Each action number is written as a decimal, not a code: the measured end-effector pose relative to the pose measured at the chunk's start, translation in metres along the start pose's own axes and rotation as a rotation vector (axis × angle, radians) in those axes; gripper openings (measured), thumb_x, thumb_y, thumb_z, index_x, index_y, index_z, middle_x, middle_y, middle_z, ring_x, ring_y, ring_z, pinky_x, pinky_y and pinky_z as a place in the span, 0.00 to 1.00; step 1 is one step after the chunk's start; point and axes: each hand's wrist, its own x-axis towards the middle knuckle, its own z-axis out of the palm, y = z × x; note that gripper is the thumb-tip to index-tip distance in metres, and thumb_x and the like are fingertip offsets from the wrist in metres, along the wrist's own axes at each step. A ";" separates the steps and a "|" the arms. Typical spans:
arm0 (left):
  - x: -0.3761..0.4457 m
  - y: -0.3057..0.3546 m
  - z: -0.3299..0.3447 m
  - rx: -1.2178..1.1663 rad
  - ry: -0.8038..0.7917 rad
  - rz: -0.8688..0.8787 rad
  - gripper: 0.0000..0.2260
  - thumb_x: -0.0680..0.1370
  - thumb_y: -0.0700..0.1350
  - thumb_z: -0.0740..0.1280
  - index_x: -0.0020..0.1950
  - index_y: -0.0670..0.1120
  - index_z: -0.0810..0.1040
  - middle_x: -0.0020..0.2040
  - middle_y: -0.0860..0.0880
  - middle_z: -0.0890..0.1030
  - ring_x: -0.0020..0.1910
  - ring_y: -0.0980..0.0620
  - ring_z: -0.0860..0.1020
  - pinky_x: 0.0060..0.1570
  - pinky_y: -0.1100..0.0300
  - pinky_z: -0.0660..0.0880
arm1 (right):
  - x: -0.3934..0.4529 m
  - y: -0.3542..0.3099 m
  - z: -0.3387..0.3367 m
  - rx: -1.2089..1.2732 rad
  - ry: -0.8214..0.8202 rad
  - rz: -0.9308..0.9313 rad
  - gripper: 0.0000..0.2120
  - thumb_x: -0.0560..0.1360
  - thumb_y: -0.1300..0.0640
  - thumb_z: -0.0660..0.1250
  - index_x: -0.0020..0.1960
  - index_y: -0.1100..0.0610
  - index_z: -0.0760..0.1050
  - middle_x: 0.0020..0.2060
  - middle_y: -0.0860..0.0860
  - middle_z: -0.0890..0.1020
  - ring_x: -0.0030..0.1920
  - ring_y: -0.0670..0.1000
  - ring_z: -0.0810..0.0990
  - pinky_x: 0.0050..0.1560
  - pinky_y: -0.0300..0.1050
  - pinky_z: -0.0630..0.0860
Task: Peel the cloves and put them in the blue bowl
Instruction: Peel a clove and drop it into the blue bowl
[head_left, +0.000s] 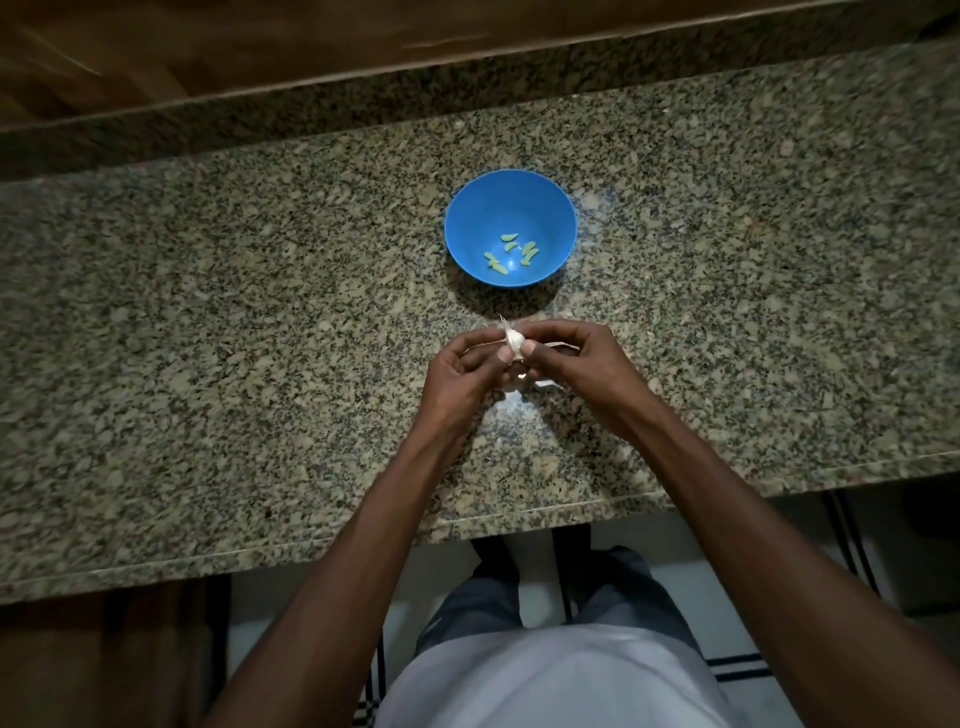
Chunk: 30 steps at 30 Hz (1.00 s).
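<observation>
Garlic clove (514, 340), pale, with a papery skin tail pointing away from the person, is pinched between both hands just above the tabletop (208, 312). Its long axis runs roughly toward the blue bowl (470, 208), which stands directly beyond it, near but apart. The left hand (462, 374) grips the clove from the bowl's near-left side, thumb and fingertips curled onto it. The right hand (576, 364) pinches it from the near-right side, thumb tip against the clove. Both hands are about equally close to the bowl; neither has a clear advantage for the drop.

Below the hands, something pale lies on or over the tabletop; it is probably loose skin or more garlic, but the hands hide most of it.

The bowl holds several peeled cloves (511, 252) clustered on its floor, on the side nearest the person. Judgement: peeling is under way on this clove, the skin not fully off; the drop calls for a short forward reach.

The tabletop is speckled granite, with a raised granite ledge (363, 104) beyond the bowl and wood panelling (260, 41) behind that. The room is dim. On the near side of the bowl, past the tabletop edge, the person's legs and a pale tiled floor (535, 592) show.
</observation>
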 end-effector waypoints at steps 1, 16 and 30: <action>-0.001 0.001 0.000 0.009 0.014 0.006 0.11 0.79 0.34 0.72 0.60 0.36 0.79 0.48 0.41 0.87 0.42 0.49 0.86 0.40 0.60 0.81 | 0.000 0.000 -0.001 0.007 -0.005 0.006 0.09 0.78 0.59 0.75 0.59 0.56 0.86 0.54 0.55 0.88 0.55 0.64 0.86 0.59 0.62 0.83; -0.019 0.006 0.017 0.296 0.178 0.169 0.11 0.78 0.44 0.76 0.58 0.41 0.86 0.49 0.46 0.88 0.49 0.49 0.87 0.51 0.56 0.83 | 0.012 0.000 -0.022 0.017 -0.182 0.022 0.14 0.76 0.56 0.77 0.61 0.55 0.86 0.55 0.52 0.88 0.58 0.57 0.86 0.62 0.62 0.80; -0.022 0.008 0.026 0.448 0.157 0.152 0.14 0.75 0.45 0.79 0.57 0.39 0.86 0.47 0.46 0.88 0.47 0.47 0.87 0.52 0.48 0.85 | 0.017 0.003 -0.035 0.012 -0.220 0.060 0.15 0.71 0.60 0.81 0.56 0.62 0.85 0.49 0.56 0.89 0.51 0.55 0.88 0.50 0.44 0.83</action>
